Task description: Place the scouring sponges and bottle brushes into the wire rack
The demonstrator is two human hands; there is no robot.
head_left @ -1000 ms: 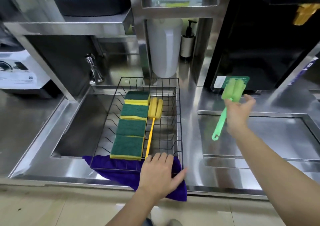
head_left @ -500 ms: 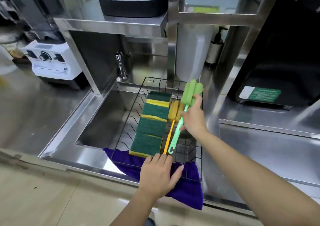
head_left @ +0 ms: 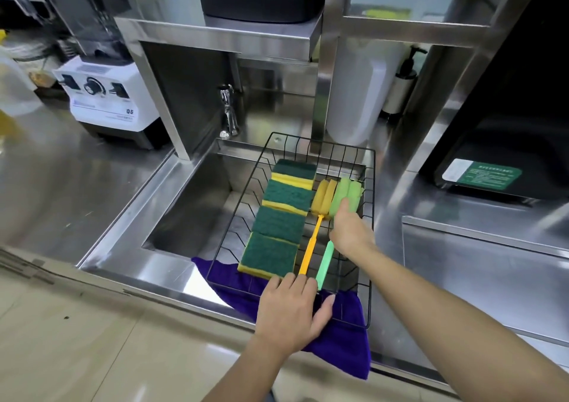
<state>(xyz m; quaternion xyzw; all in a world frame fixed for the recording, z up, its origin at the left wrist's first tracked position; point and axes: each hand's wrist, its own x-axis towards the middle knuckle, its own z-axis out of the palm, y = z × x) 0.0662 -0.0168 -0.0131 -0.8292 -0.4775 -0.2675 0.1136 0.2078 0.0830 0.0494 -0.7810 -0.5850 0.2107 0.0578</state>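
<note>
Right hand [head_left: 351,232] seemingly holds the light green bottle brush [head_left: 346,197], foam head soft, by its stiff handle; left hand [head_left: 291,309] lies flat, fingers spread.

A commercial kitchen or drinks bar: the counter [head_left: 92,186], sink [head_left: 197,217] and shelves [head_left: 221,32] are all stainless steel. A heavy-duty blender [head_left: 104,103] stands on the counter, with a tap [head_left: 228,112] behind the sink and a pump bottle [head_left: 403,84] nearby.

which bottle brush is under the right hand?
The green bottle brush, rightmost in the wire rack; the right hand rests on it. The yellow bottle brush lies untouched beside it.
</note>
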